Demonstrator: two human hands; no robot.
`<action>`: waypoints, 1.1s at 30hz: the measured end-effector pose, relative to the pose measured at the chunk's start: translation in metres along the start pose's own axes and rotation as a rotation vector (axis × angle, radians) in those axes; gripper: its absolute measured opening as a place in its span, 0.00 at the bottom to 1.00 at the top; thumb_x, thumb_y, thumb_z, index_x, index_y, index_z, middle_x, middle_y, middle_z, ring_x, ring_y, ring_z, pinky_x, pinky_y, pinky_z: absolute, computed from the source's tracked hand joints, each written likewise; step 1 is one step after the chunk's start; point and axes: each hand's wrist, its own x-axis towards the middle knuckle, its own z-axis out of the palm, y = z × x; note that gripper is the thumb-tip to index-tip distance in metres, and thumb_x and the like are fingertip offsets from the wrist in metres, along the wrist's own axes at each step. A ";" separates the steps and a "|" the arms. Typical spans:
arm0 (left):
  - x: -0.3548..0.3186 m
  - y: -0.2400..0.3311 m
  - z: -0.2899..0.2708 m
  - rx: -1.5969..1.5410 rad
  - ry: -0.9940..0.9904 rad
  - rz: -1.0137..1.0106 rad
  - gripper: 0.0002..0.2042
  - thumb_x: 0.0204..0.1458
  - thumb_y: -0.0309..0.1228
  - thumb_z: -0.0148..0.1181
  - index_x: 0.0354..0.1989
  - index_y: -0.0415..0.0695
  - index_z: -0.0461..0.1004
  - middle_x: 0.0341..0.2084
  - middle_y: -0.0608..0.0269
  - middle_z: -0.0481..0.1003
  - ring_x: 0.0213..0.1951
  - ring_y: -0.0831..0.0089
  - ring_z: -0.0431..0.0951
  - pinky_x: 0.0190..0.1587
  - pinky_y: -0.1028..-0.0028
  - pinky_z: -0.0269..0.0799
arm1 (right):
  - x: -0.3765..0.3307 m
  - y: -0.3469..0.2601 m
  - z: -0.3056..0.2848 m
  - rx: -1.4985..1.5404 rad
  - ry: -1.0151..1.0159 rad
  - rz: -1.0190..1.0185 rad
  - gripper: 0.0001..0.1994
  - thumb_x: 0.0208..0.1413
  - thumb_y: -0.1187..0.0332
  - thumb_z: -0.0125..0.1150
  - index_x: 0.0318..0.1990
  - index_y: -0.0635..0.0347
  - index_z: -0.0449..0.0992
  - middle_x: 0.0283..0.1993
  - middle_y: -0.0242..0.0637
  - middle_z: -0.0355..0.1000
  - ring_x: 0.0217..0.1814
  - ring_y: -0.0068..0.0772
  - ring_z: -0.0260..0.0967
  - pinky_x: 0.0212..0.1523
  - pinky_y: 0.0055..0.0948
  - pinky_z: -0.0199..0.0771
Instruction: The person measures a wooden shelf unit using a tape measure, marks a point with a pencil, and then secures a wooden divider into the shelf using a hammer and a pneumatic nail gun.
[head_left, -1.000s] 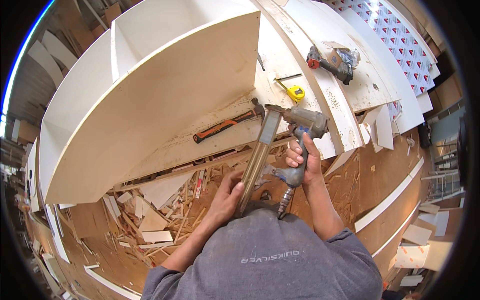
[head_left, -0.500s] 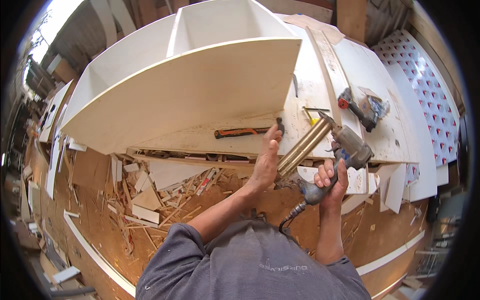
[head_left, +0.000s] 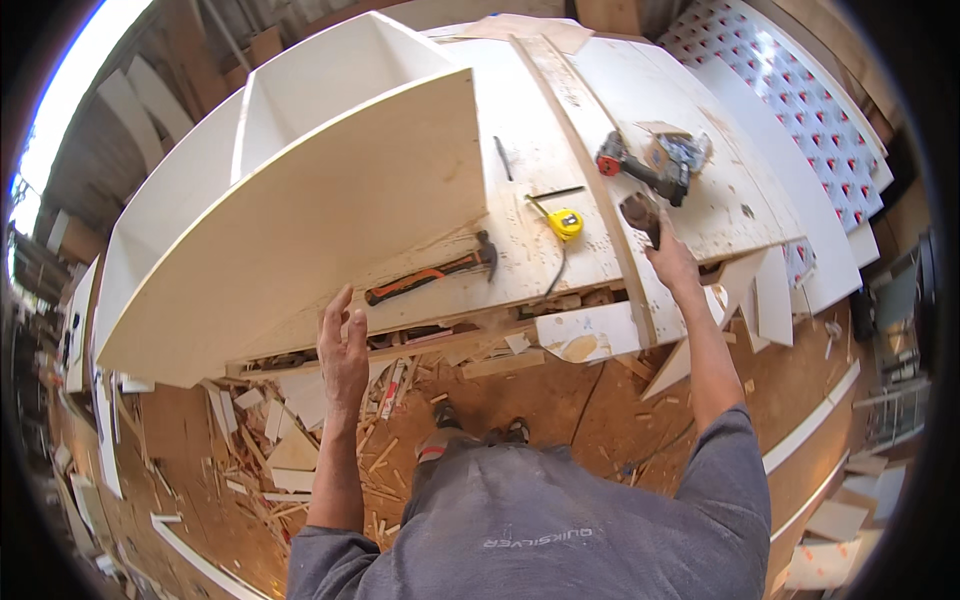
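Note:
My right hand [head_left: 672, 258] is closed round the handle of a pneumatic nail gun [head_left: 642, 216], now seen mostly end-on over the right part of the workbench [head_left: 535, 275]. My left hand [head_left: 343, 345] is raised at the bench's front edge with its fingers apart, holding nothing. Just beyond it, a claw hammer [head_left: 425, 279] with an orange and black handle lies on the bench. Behind the hammer stands a white open cabinet [head_left: 300, 235] with a plain front panel and a divider.
A yellow tape measure [head_left: 566, 224] and a dark pencil-like stick [head_left: 560, 192] lie mid-bench. A long wooden strip [head_left: 590, 165] crosses it. A cordless drill [head_left: 640, 172] rests beyond the nail gun. Wood offcuts [head_left: 292, 450] litter the floor; patterned sheets [head_left: 775, 100] lean at far right.
The nail gun has gone from in front of me to the bench's right side with my right hand. My left hand has moved left, away from the hammer head. The view has shifted right.

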 end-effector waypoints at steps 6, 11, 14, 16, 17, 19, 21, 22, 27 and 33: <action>0.073 0.020 -0.097 0.396 0.267 0.262 0.18 0.59 0.30 0.56 0.59 0.47 0.69 0.56 0.55 0.68 0.59 0.61 0.67 0.60 0.64 0.64 | 0.046 0.029 0.066 -0.237 0.024 0.082 0.40 0.57 0.63 0.57 0.73 0.47 0.39 0.54 0.54 0.70 0.55 0.57 0.70 0.54 0.49 0.70; 0.121 0.000 -0.147 0.662 0.315 0.336 0.21 0.57 0.33 0.58 0.59 0.46 0.68 0.57 0.55 0.67 0.61 0.59 0.64 0.63 0.60 0.60 | 0.054 0.029 0.103 -0.206 0.099 0.056 0.43 0.56 0.57 0.59 0.73 0.46 0.38 0.59 0.54 0.65 0.58 0.55 0.67 0.56 0.48 0.69; 0.155 -0.017 -0.160 0.804 0.283 0.394 0.23 0.56 0.36 0.58 0.60 0.46 0.67 0.59 0.55 0.66 0.63 0.59 0.61 0.66 0.58 0.55 | 0.056 0.029 0.115 -0.212 0.127 0.090 0.43 0.53 0.59 0.60 0.73 0.46 0.40 0.58 0.52 0.65 0.59 0.53 0.65 0.57 0.48 0.67; 0.184 -0.023 -0.164 0.853 0.228 0.453 0.23 0.56 0.37 0.58 0.61 0.47 0.66 0.59 0.55 0.65 0.64 0.60 0.60 0.68 0.57 0.51 | 0.051 0.029 0.116 -0.238 0.131 0.132 0.42 0.53 0.60 0.60 0.72 0.45 0.43 0.58 0.50 0.64 0.60 0.52 0.63 0.58 0.49 0.66; 0.196 -0.030 -0.164 0.850 0.160 0.447 0.23 0.57 0.37 0.57 0.62 0.48 0.65 0.60 0.54 0.65 0.64 0.60 0.61 0.69 0.57 0.49 | 0.047 0.031 0.116 -0.263 0.142 0.151 0.41 0.53 0.61 0.59 0.72 0.45 0.45 0.59 0.49 0.63 0.60 0.52 0.63 0.58 0.48 0.66; 0.211 -0.040 -0.169 0.841 0.073 0.533 0.21 0.58 0.34 0.56 0.60 0.47 0.67 0.51 0.57 0.71 0.56 0.61 0.69 0.62 0.59 0.60 | 0.035 0.005 0.112 -0.257 0.152 0.204 0.37 0.51 0.62 0.58 0.70 0.46 0.52 0.61 0.47 0.61 0.62 0.50 0.59 0.60 0.47 0.64; 0.220 -0.040 -0.177 0.827 0.017 0.585 0.19 0.58 0.33 0.55 0.58 0.46 0.68 0.44 0.59 0.73 0.49 0.63 0.72 0.56 0.61 0.65 | 0.019 -0.017 0.110 -0.259 0.228 0.240 0.36 0.51 0.62 0.58 0.69 0.48 0.54 0.61 0.47 0.61 0.62 0.50 0.59 0.61 0.47 0.63; 0.223 -0.044 -0.180 0.825 0.005 0.617 0.19 0.58 0.32 0.55 0.58 0.46 0.68 0.42 0.60 0.73 0.47 0.63 0.72 0.53 0.62 0.67 | 0.011 -0.028 0.110 -0.268 0.263 0.257 0.35 0.51 0.62 0.58 0.69 0.49 0.55 0.61 0.47 0.61 0.63 0.50 0.59 0.61 0.47 0.63; 0.239 -0.047 -0.184 0.701 -0.085 0.703 0.17 0.57 0.32 0.55 0.55 0.43 0.69 0.39 0.61 0.73 0.44 0.64 0.72 0.47 0.64 0.68 | -0.004 -0.043 0.124 -0.021 0.473 0.013 0.30 0.56 0.68 0.55 0.67 0.59 0.57 0.62 0.56 0.59 0.65 0.56 0.55 0.65 0.48 0.55; 0.238 -0.054 -0.192 0.586 -0.103 0.690 0.20 0.55 0.33 0.58 0.55 0.42 0.68 0.45 0.58 0.72 0.48 0.61 0.72 0.52 0.62 0.66 | 0.001 -0.187 0.090 0.389 0.484 -0.108 0.25 0.60 0.69 0.53 0.65 0.56 0.62 0.57 0.48 0.63 0.59 0.41 0.64 0.58 0.40 0.67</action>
